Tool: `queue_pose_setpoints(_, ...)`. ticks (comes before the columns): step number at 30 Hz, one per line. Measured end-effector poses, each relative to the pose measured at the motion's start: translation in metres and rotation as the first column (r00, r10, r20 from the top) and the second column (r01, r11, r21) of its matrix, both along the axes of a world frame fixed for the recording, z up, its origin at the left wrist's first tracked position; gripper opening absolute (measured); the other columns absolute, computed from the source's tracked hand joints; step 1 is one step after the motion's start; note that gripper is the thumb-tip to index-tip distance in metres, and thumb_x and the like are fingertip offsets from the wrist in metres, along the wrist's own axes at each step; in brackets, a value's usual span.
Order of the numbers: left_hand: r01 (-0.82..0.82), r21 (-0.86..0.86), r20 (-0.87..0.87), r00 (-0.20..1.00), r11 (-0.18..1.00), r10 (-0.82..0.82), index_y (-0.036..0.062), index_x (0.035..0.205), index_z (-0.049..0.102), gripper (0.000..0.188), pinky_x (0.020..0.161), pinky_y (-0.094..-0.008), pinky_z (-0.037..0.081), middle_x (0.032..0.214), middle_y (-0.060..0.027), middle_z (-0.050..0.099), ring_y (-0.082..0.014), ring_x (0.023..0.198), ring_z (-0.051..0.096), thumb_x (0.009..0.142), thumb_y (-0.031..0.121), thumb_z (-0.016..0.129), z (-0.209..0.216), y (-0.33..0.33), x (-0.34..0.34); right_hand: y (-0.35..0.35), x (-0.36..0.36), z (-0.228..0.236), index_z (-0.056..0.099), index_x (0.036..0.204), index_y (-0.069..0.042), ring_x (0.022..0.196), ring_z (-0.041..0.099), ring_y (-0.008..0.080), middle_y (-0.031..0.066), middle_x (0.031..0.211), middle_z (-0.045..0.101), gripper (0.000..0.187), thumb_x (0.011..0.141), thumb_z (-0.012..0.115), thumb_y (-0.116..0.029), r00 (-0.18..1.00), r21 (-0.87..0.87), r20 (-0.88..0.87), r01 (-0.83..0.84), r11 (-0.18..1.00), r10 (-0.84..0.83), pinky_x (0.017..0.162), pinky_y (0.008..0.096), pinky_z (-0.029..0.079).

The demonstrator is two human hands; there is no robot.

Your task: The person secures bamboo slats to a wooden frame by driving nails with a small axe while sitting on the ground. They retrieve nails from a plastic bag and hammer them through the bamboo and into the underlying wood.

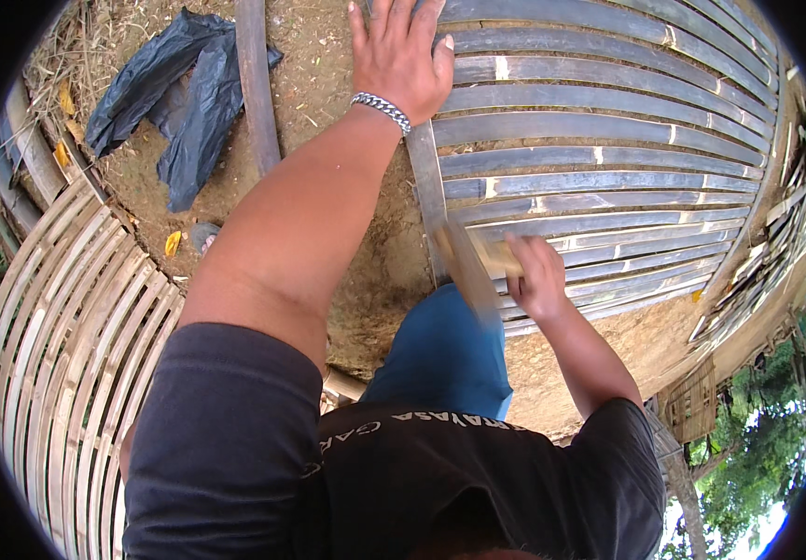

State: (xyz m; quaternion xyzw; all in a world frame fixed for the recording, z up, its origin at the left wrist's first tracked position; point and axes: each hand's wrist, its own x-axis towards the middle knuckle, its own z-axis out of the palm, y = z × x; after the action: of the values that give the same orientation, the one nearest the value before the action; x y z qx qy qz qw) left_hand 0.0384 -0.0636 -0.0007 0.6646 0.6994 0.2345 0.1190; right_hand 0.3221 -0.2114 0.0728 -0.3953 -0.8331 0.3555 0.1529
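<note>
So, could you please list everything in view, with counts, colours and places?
Dark slatted panel: 1, grey, upper right
Light slatted panel: 1, tan, lower left
Flat strip: 1, grey, along dark panel's left side
Loose plank: 1, grey-brown, beside bag
Plastic bag: 1, black, upper left
Leaves: several, yellow, left
Poles: several, brownish, far left
Thin sticks: many, pale, far right
Trees: uncountable, green, lower right
Ground: brown, beneath panels
Bracelet: 1, silver, upper centre
Tool: 1, blurred brown, centre
T-shirt: 1, black, bottom
Trouser leg: 1, blue, lower centre
Left grip: 1, bare, top centre
Right grip: 1, bare, around tool's handle
</note>
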Motion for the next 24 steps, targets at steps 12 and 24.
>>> queue_pose_setpoints(12,-0.001,-0.017,0.003,1.0,1.0,0.001,0.0036,0.143,0.051,0.059,0.123,-0.0625,0.019,0.156,-0.0237,0.041,-0.0448,0.149,0.03,0.087,0.019,0.061,0.001,0.003,0.001,-0.002,-0.004,-0.004,0.059,0.135,-0.011,0.077,0.062,0.0352,0.0115,0.088,0.061,0.06,0.076,0.071,-0.003,0.952,-0.172,0.307,0.061,0.983,-0.005,0.065,0.0471,0.052)
queue_pose_setpoints(24,0.001,-0.033,0.008,1.0,0.999,-0.001,0.0044,0.145,0.049,0.06,0.124,-0.0617,0.018,0.157,-0.0231,0.04,-0.0446,0.149,0.029,0.089,0.02,0.06,0.001,0.003,-0.002,-0.002,0.003,0.002,0.057,0.133,-0.007,0.074,0.063,0.0346,0.0143,0.093,0.064,0.062,0.073,0.071,-0.003,0.957,-0.175,0.273,-0.047,0.983,0.095,0.064,0.0429,0.052)
